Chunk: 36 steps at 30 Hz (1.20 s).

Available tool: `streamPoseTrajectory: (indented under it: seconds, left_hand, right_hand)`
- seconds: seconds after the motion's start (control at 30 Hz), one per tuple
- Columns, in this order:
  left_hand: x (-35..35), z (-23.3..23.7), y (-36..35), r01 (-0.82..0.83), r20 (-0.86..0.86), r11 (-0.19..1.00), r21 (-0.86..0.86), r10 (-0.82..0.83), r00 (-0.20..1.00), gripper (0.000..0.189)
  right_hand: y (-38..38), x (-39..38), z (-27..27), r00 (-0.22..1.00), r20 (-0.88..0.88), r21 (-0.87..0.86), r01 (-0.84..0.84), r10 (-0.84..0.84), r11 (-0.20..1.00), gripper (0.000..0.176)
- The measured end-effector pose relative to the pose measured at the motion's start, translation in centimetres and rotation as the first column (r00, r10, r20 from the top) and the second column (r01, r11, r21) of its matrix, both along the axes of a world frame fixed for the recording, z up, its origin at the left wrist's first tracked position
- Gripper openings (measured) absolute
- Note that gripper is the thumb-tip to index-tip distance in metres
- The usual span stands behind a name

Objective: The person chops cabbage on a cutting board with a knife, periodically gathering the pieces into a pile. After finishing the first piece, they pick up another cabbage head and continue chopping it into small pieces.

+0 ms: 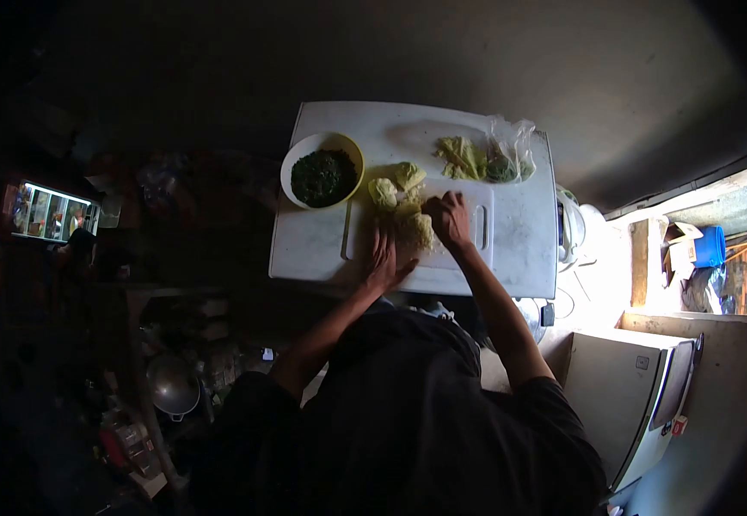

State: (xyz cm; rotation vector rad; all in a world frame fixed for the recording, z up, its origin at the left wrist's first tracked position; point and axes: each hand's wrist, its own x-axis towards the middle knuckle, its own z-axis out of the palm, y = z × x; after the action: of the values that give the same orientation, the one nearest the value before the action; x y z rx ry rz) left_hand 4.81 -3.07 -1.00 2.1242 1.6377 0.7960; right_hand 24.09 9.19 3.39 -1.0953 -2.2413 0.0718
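Clock centre = the cutting board point(362, 232), 12 at the far edge of the white table point(300, 254). The task's thing, a heap of shredded pale veg point(419, 229), prob. cabbage, sits about mid-board btwn the person's two hands, so bits stay on the board & within reach of both.

L hand point(382, 258) is at 8, open: fingers extended along the heap's near-L side, thumb out to the side, palm down; prob. steadying the veg or keeping it from spreading. R hand point(449, 219) is at 2, just beside the heap, fingers curled in; can't tell if it grips a knife or anything else, as the spot's too dark & small. Its bent wrist looks suited to working across the heap.

Two uncut-looking veg chunks point(396, 183) lie at 11, just past the heap, prob. parked there to be handy yet clear of the fingers. Bowl point(360, 163) w/ chopped dark greens point(323, 176) is at 10, near the table's L edge, prob. so the board has room. Loose leaves point(459, 157) lie at 1, w/ a clear plastic bag point(518, 146) of greens right next to them, both off the work area.
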Motion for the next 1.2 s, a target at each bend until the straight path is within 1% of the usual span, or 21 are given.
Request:
streamPoseTrajectory:
  seconds: [0.03,0.1,0.17,0.2,0.27,0.3,0.37,0.4,0.43,0.5,0.57,0.67,0.77,0.8,0.9,0.93,1.07,1.1,1.13,1.17,1.2]
  left_hand:
    - [0.2,-0.5,-0.3,0.001,-0.056,0.999,-0.033,-0.002,0.998,0.114]
    - [0.4,-0.8,-0.6,-0.007,-0.034,1.0,-0.001,0.007,0.999,0.114]
    - [0.3,0.2,-0.1,0.025,0.112,0.999,0.04,-0.03,0.993,0.114]
    - [0.1,0.5,0.4,0.022,0.11,0.999,0.047,-0.027,0.994,0.114]
    - [0.3,0.5,-0.3,0.014,-0.03,0.996,-0.084,-0.017,0.999,0.114]
    - [0.3,0.3,0.2,0.014,-0.028,0.997,-0.076,-0.016,0.999,0.114]
    - [0.2,-0.4,-0.3,0.019,0.029,1.0,0.011,-0.02,0.999,0.114]
    - [0.4,0.4,-0.4,0.026,0.07,1.0,0.009,-0.027,0.997,0.114]
    - [0.4,0.7,-0.3,0.032,0.069,0.999,0.012,-0.032,0.997,0.114]
    - [0.2,1.3,-0.4,0.012,-0.041,0.999,-0.053,-0.014,0.999,0.112]
    - [0.0,0.9,-0.1,0.021,-0.014,0.999,-0.028,-0.021,1.0,0.112]
    - [0.3,1.0,-0.3,0.031,0.031,0.999,0.017,-0.032,0.999,0.114]
    - [0.1,-0.9,-0.2,0.035,-0.011,0.998,0.049,-0.034,0.999,0.115]
    - [0.1,-0.2,0.0,0.033,-0.009,0.998,0.053,-0.033,0.999,0.115]
    - [0.1,0.9,-0.4,0.076,0.055,0.997,0.005,-0.076,0.996,0.114]
    - [0.0,0.8,-0.5,0.08,0.04,0.997,0.001,-0.08,0.996,0.114]
    - [0.2,0.2,-0.2,0.04,-0.048,0.999,0.011,-0.039,0.998,0.117]
    - [0.1,-0.1,-0.3,0.037,-0.067,0.999,0.011,-0.036,0.997,0.117]
    - [0.1,0.3,-0.3,0.06,0.071,0.998,0.036,-0.063,0.995,0.116]
    - [0.2,1.0,-0.4,0.066,0.072,0.997,0.036,-0.069,0.995,0.116]
    - [0.2,1.3,-0.3,0.073,0.064,0.997,0.036,-0.075,0.995,0.115]
  right_hand:
    - [-0.3,0.0,0.7,1.0,-0.029,0.022,0.012,-0.011,1.0,0.018]
    - [-0.9,0.1,0.0,0.999,-0.04,0.027,0.026,-0.025,0.999,0.019]
    - [-0.7,0.6,-1.3,1.0,0.015,-0.028,-0.001,0.001,1.0,0.019]
    - [-0.5,0.6,-0.5,0.999,0.014,-0.027,-0.046,0.046,0.999,0.019]
    - [-1.4,0.6,1.1,1.0,-0.004,-0.013,-0.003,0.003,1.0,0.02]
    - [-1.0,0.5,1.7,0.999,-0.022,0.02,0.034,-0.033,0.999,0.02]
    - [-2.2,0.7,0.9,0.998,-0.026,-0.016,0.05,-0.051,0.999,0.02]
    - [-2.5,1.2,0.3,0.999,0.018,-0.019,0.032,-0.032,0.999,0.019]
    - [-2.6,1.5,-0.3,0.998,0.06,-0.02,0.014,-0.013,1.0,0.019]
    - [-2.7,1.4,-0.4,0.999,0.05,-0.025,0.0,0.001,1.0,0.021]
    - [-3.1,0.9,1.5,0.996,-0.028,-0.047,0.087,-0.088,0.995,0.021]
    - [-3.5,1.5,-1.5,0.997,0.037,0.002,0.071,-0.071,0.997,0.016]
    - [-4.1,1.0,1.5,0.996,-0.022,-0.045,0.085,-0.086,0.995,0.014]
    - [-4.5,0.8,2.3,0.993,-0.067,-0.003,0.1,-0.1,0.995,0.012]
    - [-5.5,1.3,-0.4,0.993,0.005,-0.021,0.118,-0.118,0.993,0.012]
    - [-5.6,1.6,-0.2,0.994,0.052,-0.035,0.103,-0.101,0.994,0.012]
    - [-6.0,1.0,2.9,0.991,-0.004,-0.081,0.135,-0.136,0.988,0.015]
    - [-6.3,1.0,1.7,0.991,-0.004,-0.083,0.136,-0.137,0.987,0.015]
    - [-6.5,1.3,-0.9,0.992,-0.007,-0.097,0.127,-0.128,0.987,0.014]
    - [-6.6,1.7,-2.3,0.993,-0.013,-0.111,0.119,-0.121,0.987,0.013]
    - [-6.5,1.9,-2.0,0.992,0.053,-0.108,0.118,-0.113,0.987,0.013]
